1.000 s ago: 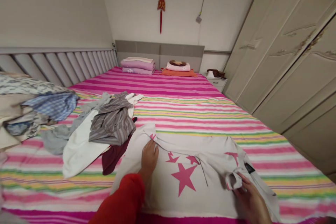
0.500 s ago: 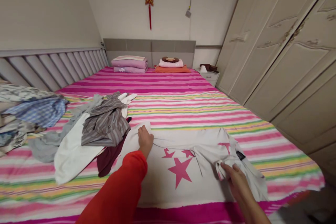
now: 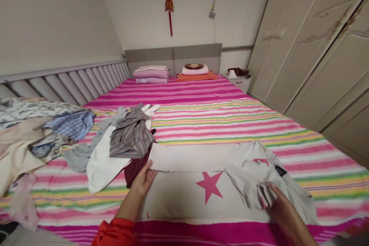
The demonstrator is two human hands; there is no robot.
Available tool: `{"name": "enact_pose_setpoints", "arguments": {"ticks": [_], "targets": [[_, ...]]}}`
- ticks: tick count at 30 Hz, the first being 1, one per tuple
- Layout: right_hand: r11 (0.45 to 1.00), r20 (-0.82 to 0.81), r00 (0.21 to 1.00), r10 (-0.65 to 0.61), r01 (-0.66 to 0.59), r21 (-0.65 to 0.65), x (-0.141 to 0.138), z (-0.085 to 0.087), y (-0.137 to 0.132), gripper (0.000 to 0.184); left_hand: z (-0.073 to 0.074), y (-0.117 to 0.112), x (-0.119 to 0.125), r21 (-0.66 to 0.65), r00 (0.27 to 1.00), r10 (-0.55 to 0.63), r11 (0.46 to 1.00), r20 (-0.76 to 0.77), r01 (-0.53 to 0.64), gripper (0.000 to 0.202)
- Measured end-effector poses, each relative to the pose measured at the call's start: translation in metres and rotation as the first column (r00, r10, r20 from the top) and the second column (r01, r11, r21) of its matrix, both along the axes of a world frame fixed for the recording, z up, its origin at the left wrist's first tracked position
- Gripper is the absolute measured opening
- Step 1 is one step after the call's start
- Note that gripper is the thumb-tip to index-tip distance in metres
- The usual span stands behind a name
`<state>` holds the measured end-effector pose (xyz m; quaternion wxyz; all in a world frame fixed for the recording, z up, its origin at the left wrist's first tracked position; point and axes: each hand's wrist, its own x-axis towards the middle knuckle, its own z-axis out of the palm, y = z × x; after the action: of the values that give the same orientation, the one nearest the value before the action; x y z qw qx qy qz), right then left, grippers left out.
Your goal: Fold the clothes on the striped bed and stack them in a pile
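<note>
A whitish long-sleeved top (image 3: 184,196) with pink stars lies on the bed in front of me, its far side folded over into a long plain strip. At the strip's left end, my left hand (image 3: 144,180) touches the cloth, thumb apart from the fingers, which lie loosely against it. My right hand (image 3: 281,203) has its fingers closed at a cuff of the top, whose opening faces me. Some of the right fingers are hidden. Around the collar on the right, beside a dark label (image 3: 280,170), the fabric is bunched.
Left of the top lies a heap of clothes with a grey striped garment (image 3: 129,136), a white one (image 3: 105,165) and a maroon one (image 3: 135,171). Another pile holds a blue checked cloth (image 3: 73,123). Folded bedding (image 3: 151,75) sits by the headboard; a wardrobe (image 3: 311,57) stands right.
The far edge of the top has been folded down toward me into a strip. My left hand has moved nearer me and left, its fingers loosened. My right hand stays at the cuff.
</note>
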<state>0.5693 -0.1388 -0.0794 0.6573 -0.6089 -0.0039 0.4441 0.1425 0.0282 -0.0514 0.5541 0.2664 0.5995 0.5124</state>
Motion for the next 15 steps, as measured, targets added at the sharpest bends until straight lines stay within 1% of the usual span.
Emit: {"name": "enact_pose_setpoints", "arguments": {"ticks": [2,4,6,7,9,11,12,13,14,15], "targets": [[0.996,0.073,0.997,0.012,-0.006,-0.088,-0.002,-0.001,0.002,0.067,0.006,0.011,-0.004,-0.011,0.999,0.008,1.000,0.038,-0.007,0.011],[0.990,0.148,0.989,0.011,0.010,-0.141,-0.001,0.002,0.005,0.083,0.010,0.022,-0.007,-0.045,0.999,0.004,0.999,0.037,-0.003,0.017],[0.992,0.206,0.979,0.006,0.020,-0.127,0.004,0.004,0.006,0.087,0.012,0.028,-0.010,-0.088,1.000,-0.024,0.996,0.004,0.024,0.017],[0.993,0.234,0.972,0.012,0.016,-0.117,0.007,0.004,0.005,0.085,0.013,0.029,-0.012,-0.105,0.999,-0.050,0.993,-0.015,0.048,0.019],[0.986,0.298,0.952,0.069,-0.020,-0.163,0.014,0.002,0.001,0.078,0.015,0.028,-0.017,-0.131,0.991,-0.125,0.984,-0.052,0.118,0.024],[0.974,0.374,0.917,0.138,-0.057,-0.220,0.021,-0.001,-0.003,0.067,0.020,0.030,-0.024,-0.157,0.966,-0.253,0.958,-0.059,0.241,0.029],[0.973,0.424,0.893,0.149,-0.057,-0.224,0.026,-0.002,-0.003,0.061,0.023,0.033,-0.027,-0.180,0.944,-0.326,0.932,-0.043,0.314,0.031],[0.977,0.492,0.859,0.140,-0.038,-0.211,0.030,-0.001,-0.002,0.055,0.026,0.037,-0.028,-0.209,0.920,-0.392,0.901,-0.017,0.380,0.031],[0.980,0.579,0.805,0.127,-0.010,-0.200,0.035,0.001,0.002,0.048,0.030,0.043,-0.029,-0.241,0.900,-0.435,0.873,0.010,0.424,0.029],[0.980,0.670,0.733,0.121,0.017,-0.196,0.039,0.005,0.007,0.041,0.033,0.050,-0.028,-0.268,0.892,-0.451,0.856,0.030,0.442,0.025]]}}
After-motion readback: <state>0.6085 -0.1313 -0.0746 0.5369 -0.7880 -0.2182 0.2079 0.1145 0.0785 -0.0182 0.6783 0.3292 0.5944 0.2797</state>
